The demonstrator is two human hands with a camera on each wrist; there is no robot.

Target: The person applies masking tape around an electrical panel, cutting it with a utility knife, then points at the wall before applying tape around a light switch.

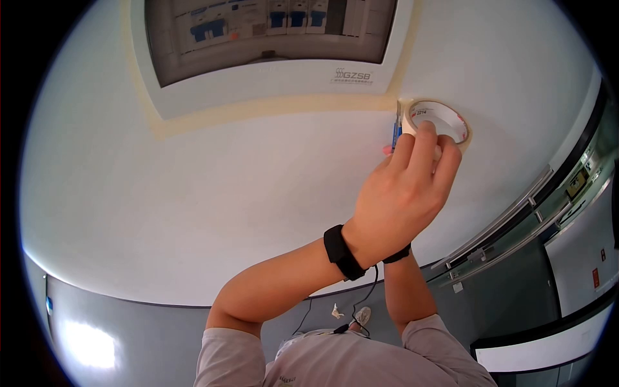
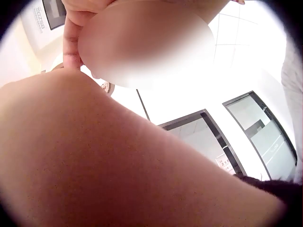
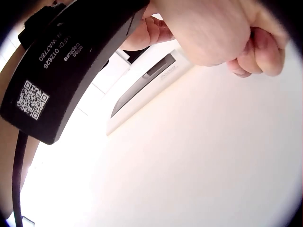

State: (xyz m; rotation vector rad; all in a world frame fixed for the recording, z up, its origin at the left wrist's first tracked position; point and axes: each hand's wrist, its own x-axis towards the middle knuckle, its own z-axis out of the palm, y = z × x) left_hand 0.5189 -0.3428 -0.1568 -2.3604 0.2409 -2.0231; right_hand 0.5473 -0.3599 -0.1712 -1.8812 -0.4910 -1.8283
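A roll of masking tape (image 1: 438,106) stands out from the white wall beside the lower right corner of a distribution box (image 1: 258,82). My left hand (image 1: 409,187) grips this roll, with a finger reaching into its core. Just left of the roll, a blue utility knife (image 1: 395,134) points its blade upward near the box corner. My right hand (image 3: 203,33) has its fingers curled and holds the knife. In the head view the left hand hides most of it, leaving a fingertip (image 1: 387,149) beside the knife. Tape strips (image 1: 271,105) run along the box's edges.
Behind the box's dark window are several blue-handled breakers (image 1: 298,16). The white wall (image 1: 245,187) spreads below. Black bands (image 1: 343,253) with a cable circle my crossed wrists. At the right stand a metal rail (image 1: 509,216) and glass. A grey floor (image 1: 174,329) lies beneath.
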